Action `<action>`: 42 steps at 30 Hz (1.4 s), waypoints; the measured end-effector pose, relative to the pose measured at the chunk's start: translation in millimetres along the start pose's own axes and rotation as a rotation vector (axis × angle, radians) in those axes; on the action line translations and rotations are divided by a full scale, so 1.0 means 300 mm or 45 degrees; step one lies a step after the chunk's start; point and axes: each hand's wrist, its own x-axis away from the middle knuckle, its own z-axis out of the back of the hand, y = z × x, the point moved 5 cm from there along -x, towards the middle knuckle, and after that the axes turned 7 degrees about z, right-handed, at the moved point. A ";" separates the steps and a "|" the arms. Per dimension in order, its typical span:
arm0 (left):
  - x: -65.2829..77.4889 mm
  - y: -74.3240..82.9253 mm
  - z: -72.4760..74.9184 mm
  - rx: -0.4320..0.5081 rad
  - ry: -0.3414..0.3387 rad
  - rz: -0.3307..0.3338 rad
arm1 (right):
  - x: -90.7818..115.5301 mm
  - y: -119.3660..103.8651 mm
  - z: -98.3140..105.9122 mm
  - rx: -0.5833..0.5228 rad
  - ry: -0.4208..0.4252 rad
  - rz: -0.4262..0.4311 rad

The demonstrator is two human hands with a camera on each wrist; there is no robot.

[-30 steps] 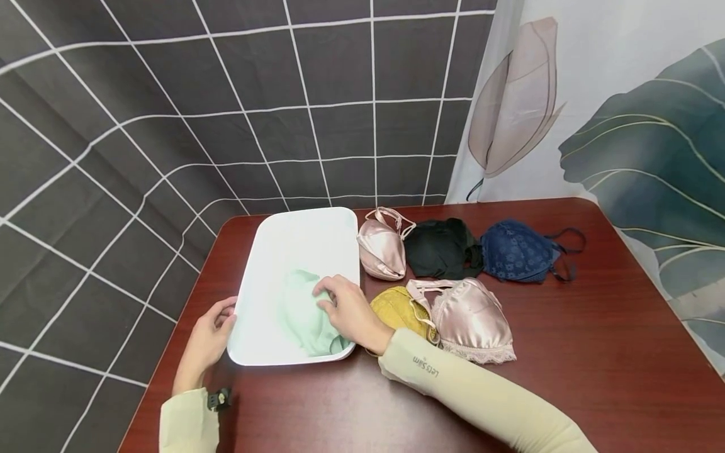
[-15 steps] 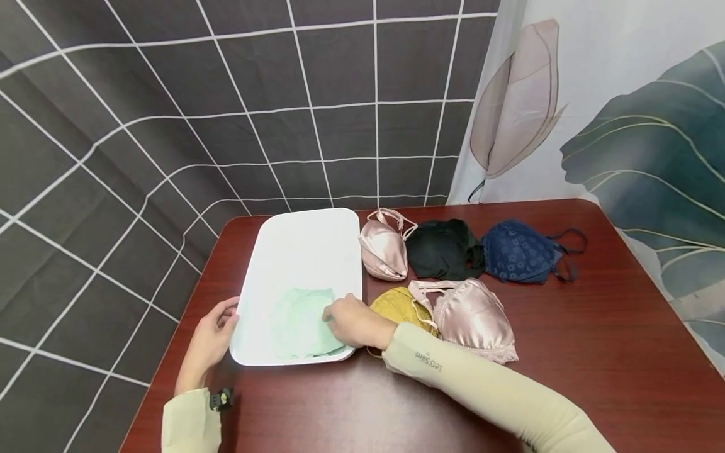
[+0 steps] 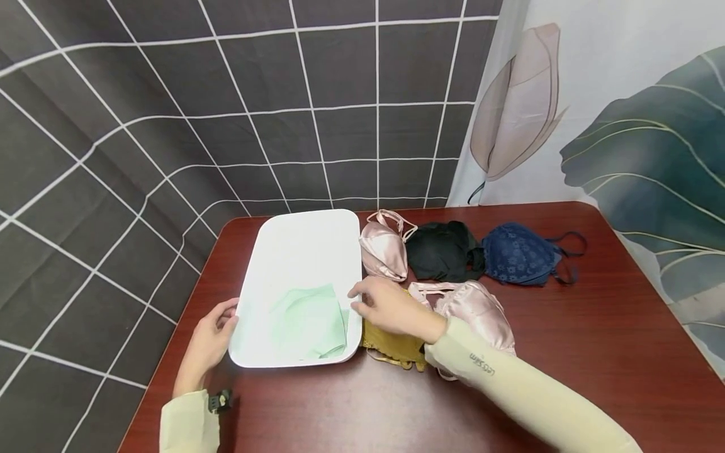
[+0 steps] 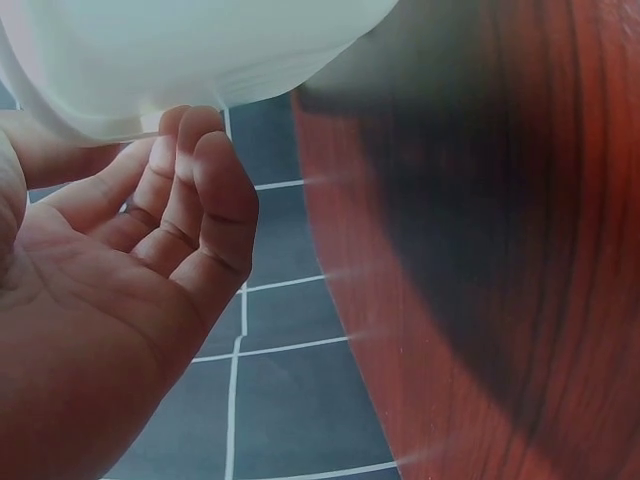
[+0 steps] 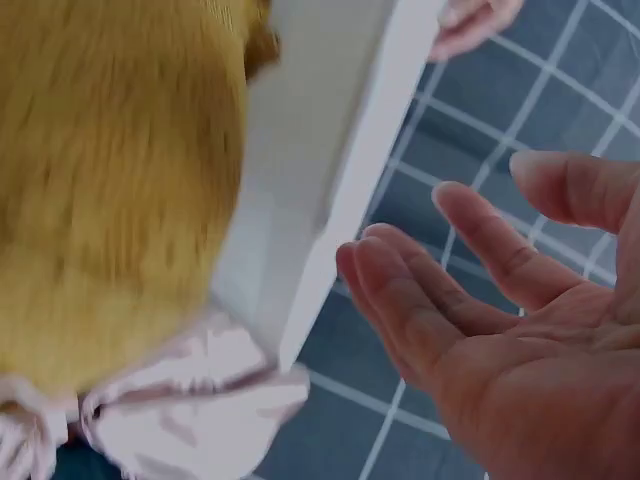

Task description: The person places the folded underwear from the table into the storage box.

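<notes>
A white tray [image 3: 306,251] lies on the table, with a mint-green, folded-looking piece of cloth [image 3: 311,321] flat in its near part. My left hand [image 3: 206,340] grips the tray's left rim; in the left wrist view, curled fingers [image 4: 222,180] reach up to the rim. Over the tray's right edge hovers my right hand [image 3: 391,305], relaxed and holding nothing. Beneath it is a yellow bra [image 3: 393,349], partly hidden by that hand and sleeve. In the right wrist view, the fingers [image 5: 410,320] are spread, apart from the yellow bra [image 5: 110,180].
Right of the tray lie a small pink satin bra [image 3: 383,248], a black bra [image 3: 442,251] and a navy lace bra [image 3: 515,251]. A larger pink satin bra [image 3: 478,311] sits nearer, partly behind the right sleeve. A dark grid-patterned curtain [image 3: 340,69] hangs behind the table [image 3: 595,340].
My right hand has let go of the mint-green cloth and moved right, out over the tray's edge. The cloth now lies flatter. My left hand has stayed at the rim.
</notes>
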 end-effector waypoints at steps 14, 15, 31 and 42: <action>-0.009 0.000 -0.008 -0.035 0.028 -0.039 | 0.143 0.147 0.197 -0.002 0.267 -0.105; -0.009 0.001 -0.008 -0.037 0.025 -0.041 | 0.156 0.159 0.206 -0.002 0.278 -0.118; -0.001 -0.006 -0.006 -0.020 0.050 -0.049 | 0.413 0.398 0.329 -0.020 0.335 -0.460; -0.003 -0.011 -0.007 -0.027 0.064 -0.039 | 0.574 0.500 0.330 -0.023 0.176 -0.633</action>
